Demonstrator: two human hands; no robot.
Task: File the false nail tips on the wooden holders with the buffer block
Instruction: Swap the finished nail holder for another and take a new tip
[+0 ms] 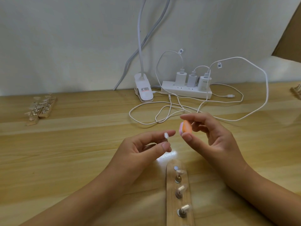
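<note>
My left hand (143,147) pinches a small white false nail tip (52,135) on its stand between thumb and forefinger, above the table. My right hand (210,132) grips the orange and pink buffer block (186,127) between thumb and fingers, a short gap to the right of the tip. Below the hands lies a wooden holder (187,198) with three clear nail tips on metal stands and one bare white spot at its far end.
More wooden holders with nail tips (40,108) lie at the far left. A white clip lamp (143,92), a power strip with chargers (187,90) and looping white cables (162,115) sit at the back against the wall. Another holder's edge (296,92) shows far right.
</note>
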